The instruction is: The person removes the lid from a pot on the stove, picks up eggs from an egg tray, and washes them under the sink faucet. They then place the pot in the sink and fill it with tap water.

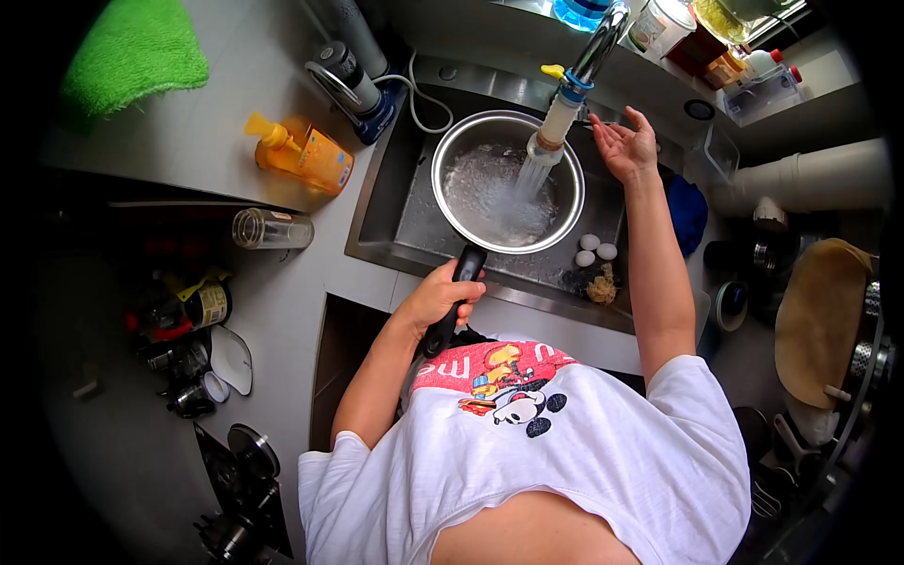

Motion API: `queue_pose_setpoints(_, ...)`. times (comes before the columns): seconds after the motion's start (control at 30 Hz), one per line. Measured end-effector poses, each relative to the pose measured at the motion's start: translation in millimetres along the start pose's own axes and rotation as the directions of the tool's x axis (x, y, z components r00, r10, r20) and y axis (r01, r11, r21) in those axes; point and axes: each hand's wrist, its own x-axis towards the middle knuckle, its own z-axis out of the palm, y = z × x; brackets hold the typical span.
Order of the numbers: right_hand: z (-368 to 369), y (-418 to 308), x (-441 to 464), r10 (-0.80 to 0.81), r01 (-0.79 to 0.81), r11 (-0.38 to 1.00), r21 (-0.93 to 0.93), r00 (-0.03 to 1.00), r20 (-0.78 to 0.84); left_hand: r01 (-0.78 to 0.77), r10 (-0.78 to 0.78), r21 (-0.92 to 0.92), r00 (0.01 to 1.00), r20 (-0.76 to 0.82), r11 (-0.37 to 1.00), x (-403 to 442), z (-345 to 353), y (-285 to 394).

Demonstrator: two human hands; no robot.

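My left hand (441,299) is wrapped round the black handle (454,299) of a steel saucepan (440,193). The pan is in the sink under the faucet (557,118), and a stream of water runs into it. Water churns inside the pan. To the right of the stream is my right hand (625,146), palm turned up and fingers apart, beside the faucet and holding nothing. Three white eggs (588,243) lie on the sink floor below the pan's right side, next to a tan scrubber (601,288) and a dark scouring pad (574,280).
On the left counter stand an orange soap bottle (315,162), a clear glass jar (273,230) lying on its side and a green cloth (141,52). Jars and containers (659,24) line the sill behind the faucet. A blue cloth (686,215) hangs right of the sink.
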Motion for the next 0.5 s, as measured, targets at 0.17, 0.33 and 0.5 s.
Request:
queue_pose_setpoints(0.17, 0.1, -1.3, 3.1, 0.000, 0.000, 1.000, 0.009, 1.000, -0.001, -0.001, 0.002, -0.010, 1.000, 0.018, 1.000, 3.1, -3.4, -1.5)
queue_pose_setpoints(0.33, 1.8, -2.9, 3.3, 0.003, -0.003, 1.000, 0.004, 1.000, -0.011, 0.000, 0.000, -0.021, 1.000, 0.025, 1.000, 6.3, -4.9, -1.2)
queue_pose_setpoints(0.5, 1.5, -4.9, 7.2, 0.019, -0.019, 1.000, 0.011, 1.000, -0.008, 0.011, -0.010, -0.032, 1.000, 0.029, 0.999, 7.8, -5.1, 1.1)
